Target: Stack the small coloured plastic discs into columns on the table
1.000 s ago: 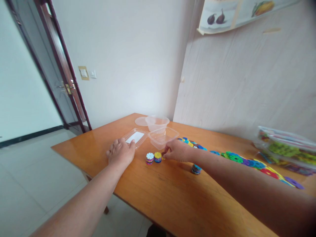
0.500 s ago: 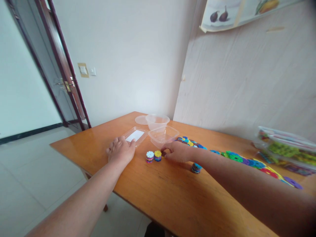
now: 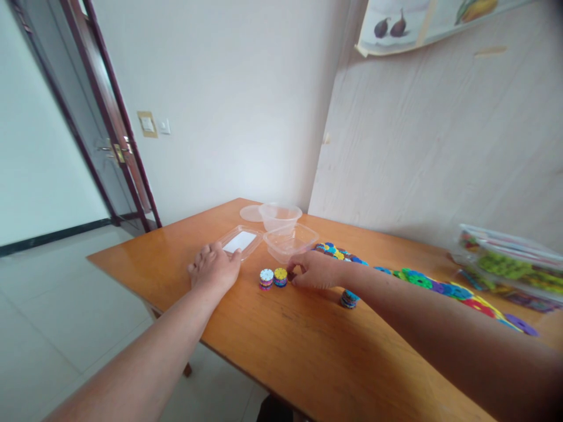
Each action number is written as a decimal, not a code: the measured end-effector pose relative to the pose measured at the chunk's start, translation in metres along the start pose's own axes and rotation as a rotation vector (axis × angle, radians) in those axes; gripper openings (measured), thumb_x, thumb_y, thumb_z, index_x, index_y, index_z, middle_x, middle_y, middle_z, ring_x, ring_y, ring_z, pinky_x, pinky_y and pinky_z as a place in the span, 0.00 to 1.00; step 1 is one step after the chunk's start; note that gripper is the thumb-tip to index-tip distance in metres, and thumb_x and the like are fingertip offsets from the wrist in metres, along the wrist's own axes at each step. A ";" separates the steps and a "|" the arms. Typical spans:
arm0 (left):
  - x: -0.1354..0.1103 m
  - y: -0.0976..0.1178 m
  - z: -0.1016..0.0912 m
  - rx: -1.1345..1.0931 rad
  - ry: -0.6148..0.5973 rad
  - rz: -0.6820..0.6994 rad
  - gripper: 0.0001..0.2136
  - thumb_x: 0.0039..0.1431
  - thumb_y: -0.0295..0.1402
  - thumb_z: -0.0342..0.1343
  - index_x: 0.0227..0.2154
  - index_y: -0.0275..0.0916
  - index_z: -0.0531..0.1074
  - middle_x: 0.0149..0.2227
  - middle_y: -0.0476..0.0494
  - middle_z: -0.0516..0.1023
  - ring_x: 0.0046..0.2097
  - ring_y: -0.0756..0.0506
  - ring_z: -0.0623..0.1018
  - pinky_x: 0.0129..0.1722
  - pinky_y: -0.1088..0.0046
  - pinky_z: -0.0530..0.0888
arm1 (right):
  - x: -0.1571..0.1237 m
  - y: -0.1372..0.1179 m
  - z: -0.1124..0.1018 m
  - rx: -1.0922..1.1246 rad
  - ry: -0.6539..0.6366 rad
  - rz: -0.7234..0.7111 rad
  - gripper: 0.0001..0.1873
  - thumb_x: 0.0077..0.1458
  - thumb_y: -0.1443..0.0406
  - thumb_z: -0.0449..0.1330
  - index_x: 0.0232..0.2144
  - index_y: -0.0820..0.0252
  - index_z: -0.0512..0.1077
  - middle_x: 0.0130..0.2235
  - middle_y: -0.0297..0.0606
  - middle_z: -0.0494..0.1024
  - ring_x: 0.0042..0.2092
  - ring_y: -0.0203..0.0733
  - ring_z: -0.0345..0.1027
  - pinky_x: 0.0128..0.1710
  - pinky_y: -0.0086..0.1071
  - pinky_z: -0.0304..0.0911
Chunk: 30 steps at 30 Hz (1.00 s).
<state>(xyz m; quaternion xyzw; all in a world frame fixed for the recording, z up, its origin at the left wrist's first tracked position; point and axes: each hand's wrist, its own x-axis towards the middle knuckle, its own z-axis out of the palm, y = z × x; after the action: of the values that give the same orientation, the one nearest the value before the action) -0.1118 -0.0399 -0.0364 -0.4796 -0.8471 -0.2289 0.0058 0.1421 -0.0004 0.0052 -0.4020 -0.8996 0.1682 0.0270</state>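
My left hand lies flat on the table, fingers spread, its thumb by the near edge of a clear plastic lid with a white label. Two short stacks of notched plastic discs stand side by side: one topped white, the other topped yellow. Just right of the yellow-topped stack, my right hand is low over the table with thumb and fingers pinched round a small dark disc, mostly hidden by the fingers. Under my right forearm stands another disc stack, blue on top.
A clear rectangular tub stands behind my right hand, with a round tub and round lid farther back. Loose colourful discs spread along the right. Clear boxes of pieces sit at the far right against the wall.
Hardly anything differs. The view has shifted slightly; both hands and the stacks keep their places.
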 end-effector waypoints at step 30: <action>0.001 -0.001 0.000 0.004 -0.012 0.011 0.29 0.59 0.54 0.43 0.55 0.39 0.67 0.60 0.29 0.68 0.61 0.30 0.66 0.57 0.47 0.64 | 0.001 0.037 -0.018 -0.189 0.063 0.259 0.19 0.57 0.57 0.61 0.51 0.45 0.78 0.40 0.38 0.82 0.41 0.49 0.76 0.39 0.37 0.70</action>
<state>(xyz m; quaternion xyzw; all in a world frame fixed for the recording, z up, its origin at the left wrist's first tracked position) -0.1126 -0.0393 -0.0368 -0.4855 -0.8449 -0.2244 0.0031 0.1708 0.0286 0.0098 -0.5204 -0.8508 0.0721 -0.0048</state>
